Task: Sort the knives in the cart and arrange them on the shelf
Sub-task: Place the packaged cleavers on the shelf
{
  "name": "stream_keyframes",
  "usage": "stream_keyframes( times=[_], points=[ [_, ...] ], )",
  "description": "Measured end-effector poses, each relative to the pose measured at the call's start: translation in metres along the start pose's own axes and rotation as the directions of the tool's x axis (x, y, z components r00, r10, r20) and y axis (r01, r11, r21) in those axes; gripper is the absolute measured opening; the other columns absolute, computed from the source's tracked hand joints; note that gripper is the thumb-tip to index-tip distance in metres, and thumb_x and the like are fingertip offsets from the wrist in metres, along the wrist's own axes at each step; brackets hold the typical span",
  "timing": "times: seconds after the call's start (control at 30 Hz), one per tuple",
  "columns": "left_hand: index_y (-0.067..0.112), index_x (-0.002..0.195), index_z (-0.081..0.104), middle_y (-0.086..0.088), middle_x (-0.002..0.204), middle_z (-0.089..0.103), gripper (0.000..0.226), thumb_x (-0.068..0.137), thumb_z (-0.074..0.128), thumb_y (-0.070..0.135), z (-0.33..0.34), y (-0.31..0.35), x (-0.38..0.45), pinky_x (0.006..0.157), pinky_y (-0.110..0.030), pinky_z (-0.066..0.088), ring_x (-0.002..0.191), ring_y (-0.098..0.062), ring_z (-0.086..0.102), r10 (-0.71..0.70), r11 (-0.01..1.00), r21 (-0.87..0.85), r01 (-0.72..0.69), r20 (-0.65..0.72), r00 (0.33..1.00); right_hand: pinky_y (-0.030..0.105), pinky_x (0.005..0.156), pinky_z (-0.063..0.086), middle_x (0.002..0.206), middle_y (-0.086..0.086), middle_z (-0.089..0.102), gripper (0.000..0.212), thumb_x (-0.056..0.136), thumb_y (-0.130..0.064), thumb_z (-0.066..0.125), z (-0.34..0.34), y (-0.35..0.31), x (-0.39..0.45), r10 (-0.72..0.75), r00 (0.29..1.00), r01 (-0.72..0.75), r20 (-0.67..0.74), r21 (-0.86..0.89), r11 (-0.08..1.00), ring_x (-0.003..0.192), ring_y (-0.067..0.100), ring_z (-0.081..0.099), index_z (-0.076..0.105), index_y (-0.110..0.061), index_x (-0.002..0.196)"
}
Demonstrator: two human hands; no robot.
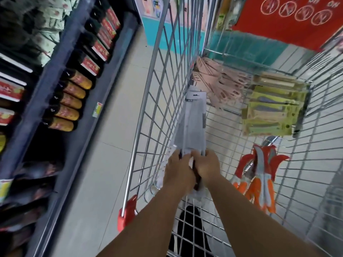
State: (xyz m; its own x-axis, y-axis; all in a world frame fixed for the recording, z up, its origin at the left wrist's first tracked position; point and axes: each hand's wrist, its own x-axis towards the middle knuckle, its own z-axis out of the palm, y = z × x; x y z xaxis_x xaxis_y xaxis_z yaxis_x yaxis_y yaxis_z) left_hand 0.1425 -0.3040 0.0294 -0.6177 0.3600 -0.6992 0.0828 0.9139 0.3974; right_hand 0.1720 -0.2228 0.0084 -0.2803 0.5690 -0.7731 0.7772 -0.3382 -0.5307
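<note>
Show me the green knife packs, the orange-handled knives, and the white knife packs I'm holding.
green knife packs (271,115), head view, middle of the stack
orange-handled knives (261,175), head view, on the blades
white knife packs (191,125), head view, middle of the top card

Cart (148,101) open above; wire walls hem both sides, seemingly.

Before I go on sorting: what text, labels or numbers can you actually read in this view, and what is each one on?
"NO": above each crossed-out circle on the red sign, shown upside down.
Red labels on the dark bottles: light characters, too blurred to read.
Shelf price tag: too small to read.
Grey knife packs held by the left hand and right hand: dark header label, unreadable.
Green knife packs: print unreadable.
</note>
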Motion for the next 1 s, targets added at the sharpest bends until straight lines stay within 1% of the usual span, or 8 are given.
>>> stream_keyframes(
  times=[0.13,0.3,0.47,0.53,0.6,0.67,0.8,1.0],
  points=[
    [0.015,0.148,0.017,-0.011,0.155,0.012,0.073,0.087,0.058,0.015,-0.004,-0.005,0.009,0.114,-0.041,0.027,0.141,-0.029,0.018,-0.014,0.987,0.161,0.028,-0.085,0.996,0.018,0.048,0.031,0.074,-0.001,0.049,0.013,0.093,-0.022,0.056,-0.015,0.006,-0.001,-0.090,0.996,0.089,-0.012,-0.056,0.994,0.061,0.014,0.048,0.047,-0.013,0.095],
    [0.014,0.150,0.002,-0.013,0.157,0.001,0.089,0.087,0.065,0.022,0.005,-0.006,0.016,0.113,-0.039,0.025,0.142,-0.030,0.012,-0.012,0.956,0.293,0.024,-0.043,0.999,0.023,0.051,0.039,0.081,0.000,0.057,0.018,0.092,-0.023,0.051,-0.036,0.017,-0.001,-0.177,0.984,0.173,-0.009,-0.162,0.972,0.062,0.013,0.051,0.049,-0.020,0.110],
    [0.022,0.149,0.006,-0.007,0.153,0.009,0.089,0.085,0.068,0.026,0.012,0.001,0.015,0.112,-0.043,0.028,0.139,-0.032,0.015,-0.019,0.968,0.247,0.038,-0.077,0.997,0.023,0.052,0.041,0.083,-0.004,0.059,0.020,0.091,-0.023,0.053,-0.052,0.028,0.008,-0.223,0.975,0.216,-0.008,-0.219,0.951,0.067,0.011,0.055,0.051,-0.020,0.111],
    [0.029,0.145,0.010,-0.008,0.150,0.010,0.087,0.083,0.070,0.022,0.015,0.003,0.015,0.109,-0.043,0.035,0.133,-0.032,0.026,-0.024,0.975,0.220,0.042,-0.083,0.996,0.024,0.053,0.043,0.083,-0.003,0.059,0.019,0.091,-0.022,0.053,-0.056,0.032,0.008,-0.220,0.976,0.215,-0.001,-0.203,0.955,0.067,0.013,0.055,0.052,-0.019,0.111],
    [0.031,0.148,0.001,-0.014,0.152,0.000,0.094,0.084,0.069,0.022,0.015,0.005,0.016,0.111,-0.045,0.032,0.134,-0.035,0.027,-0.061,0.965,0.252,0.076,-0.068,0.996,0.028,0.058,0.046,0.085,-0.004,0.060,0.022,0.091,-0.022,0.053,-0.058,0.033,0.006,-0.200,0.980,0.200,0.015,-0.170,0.965,0.072,0.014,0.057,0.052,-0.021,0.114],
    [0.028,0.149,-0.014,-0.017,0.155,-0.008,0.104,0.086,0.068,0.028,0.013,0.006,0.017,0.115,-0.047,0.023,0.140,-0.038,0.016,-0.102,0.945,0.308,0.112,-0.049,0.994,0.027,0.060,0.047,0.090,-0.006,0.061,0.030,0.092,-0.022,0.053,-0.060,0.033,0.006,-0.194,0.980,0.197,0.037,-0.149,0.969,0.077,0.013,0.059,0.050,-0.023,0.122],
    [0.029,0.149,-0.016,-0.016,0.147,0.022,0.115,0.077,0.074,0.037,0.006,0.005,0.016,0.111,-0.048,0.024,0.136,-0.034,0.021,-0.097,0.959,0.264,0.107,-0.050,0.994,0.021,0.056,0.042,0.101,-0.005,0.061,0.041,0.093,-0.022,0.051,-0.059,0.029,0.001,-0.184,0.981,0.189,0.068,-0.075,0.979,0.079,0.006,0.058,0.042,-0.030,0.133],
    [0.032,0.149,-0.012,-0.013,0.128,0.047,0.120,0.073,0.081,0.027,-0.006,0.011,0.006,0.090,-0.044,0.051,0.110,-0.030,0.055,-0.128,0.986,-0.103,0.130,0.021,0.992,0.023,0.053,0.036,0.091,0.003,0.064,0.041,0.093,-0.023,0.048,-0.061,0.020,-0.018,-0.136,0.987,0.143,0.085,-0.082,0.986,0.064,0.013,0.052,0.043,-0.034,0.132]
  ],
)
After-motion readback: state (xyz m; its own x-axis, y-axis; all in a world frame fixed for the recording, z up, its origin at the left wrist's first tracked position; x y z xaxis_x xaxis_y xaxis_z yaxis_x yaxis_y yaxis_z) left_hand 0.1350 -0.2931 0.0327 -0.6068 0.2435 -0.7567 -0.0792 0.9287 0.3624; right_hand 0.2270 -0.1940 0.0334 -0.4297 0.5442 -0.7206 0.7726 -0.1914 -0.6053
